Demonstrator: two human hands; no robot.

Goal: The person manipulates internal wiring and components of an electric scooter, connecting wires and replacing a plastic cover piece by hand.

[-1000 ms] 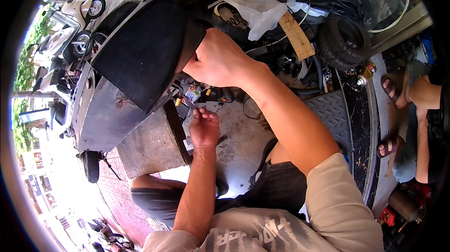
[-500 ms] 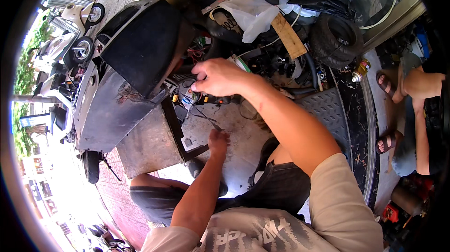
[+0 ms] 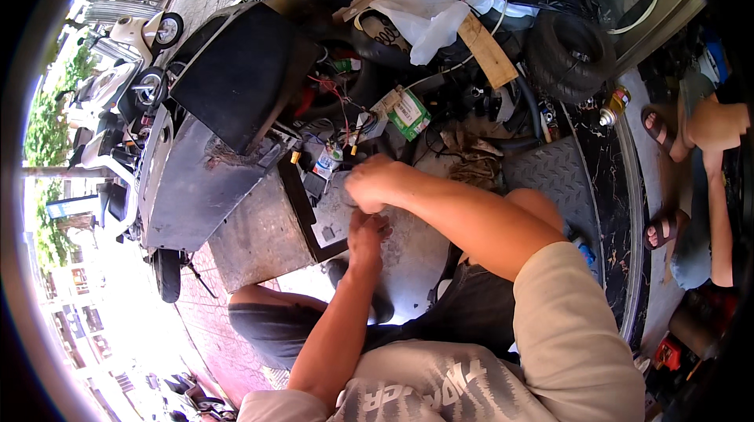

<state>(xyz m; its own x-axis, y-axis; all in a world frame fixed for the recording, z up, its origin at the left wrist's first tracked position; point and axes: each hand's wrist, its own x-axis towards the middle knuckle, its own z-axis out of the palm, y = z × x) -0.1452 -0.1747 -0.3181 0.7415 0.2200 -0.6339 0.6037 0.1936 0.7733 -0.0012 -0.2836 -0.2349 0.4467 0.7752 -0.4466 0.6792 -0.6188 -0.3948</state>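
Note:
My left hand [image 3: 367, 238] is closed, its fingers pinched together above the grey floor. Just beyond it, my right hand [image 3: 372, 184] is curled, its fingertips close to the left hand's. Whatever lies between them is hidden or too thin to name. Beyond the hands, loose red wires [image 3: 339, 87] hang by the scooter's dark body panel [image 3: 236, 80]. A yellow connector [image 3: 296, 157] sits at the panel's edge. A small white packet [image 3: 326, 161] with coloured print lies left of my right hand. Farther off is a green-and-white box [image 3: 410, 114].
A worn metal box [image 3: 255, 226] stands left of my hands. Behind lie a white plastic bag [image 3: 424, 21], a wooden board [image 3: 488, 51] and a tyre [image 3: 572, 54]. A spray can [image 3: 615, 105] lies at right, near another person's sandalled foot [image 3: 662, 230]. Parked scooters [image 3: 145, 88] stand far left.
My right hand has moved from the wires beside the panel back toward me, down to my left hand. The left hand has hardly moved; a thin dark strand seen earlier above it is now hidden.

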